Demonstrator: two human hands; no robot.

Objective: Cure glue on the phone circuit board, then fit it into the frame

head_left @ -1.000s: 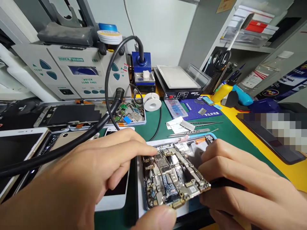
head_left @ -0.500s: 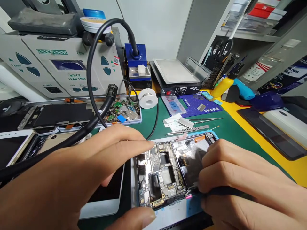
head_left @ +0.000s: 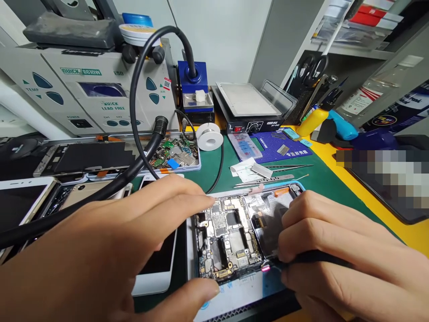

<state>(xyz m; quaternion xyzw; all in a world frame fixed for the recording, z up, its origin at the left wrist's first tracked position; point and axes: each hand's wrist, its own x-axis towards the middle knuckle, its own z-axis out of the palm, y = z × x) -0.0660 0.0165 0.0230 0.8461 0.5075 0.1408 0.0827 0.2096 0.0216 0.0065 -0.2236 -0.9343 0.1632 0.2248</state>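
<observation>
An opened phone (head_left: 231, 263) lies in front of me with its circuit board exposed and a silvery section on its right. My left hand (head_left: 134, 232) spans the board side, fingertips at the far edge and thumb at the near edge. My right hand (head_left: 335, 250) is closed at the phone's right end, pinching a slim dark tool (head_left: 311, 257). Its tip is hidden by my fingers, so I cannot tell its kind. Beneath the phone is a white pad (head_left: 241, 297) with blue marks.
Tweezers (head_left: 268, 181) and white paper (head_left: 243, 169) lie beyond the phone. A solder spool (head_left: 210, 137), a tray of circuit parts (head_left: 197, 164) and a heating plate (head_left: 248, 100) stand behind. A black hose (head_left: 114, 181) arches over phones at left, from a hot-air station (head_left: 100, 85).
The view has shifted slightly, moving the background to the right. More of the dark tool shows between my right fingers. My left hand keeps its place about the phone.
</observation>
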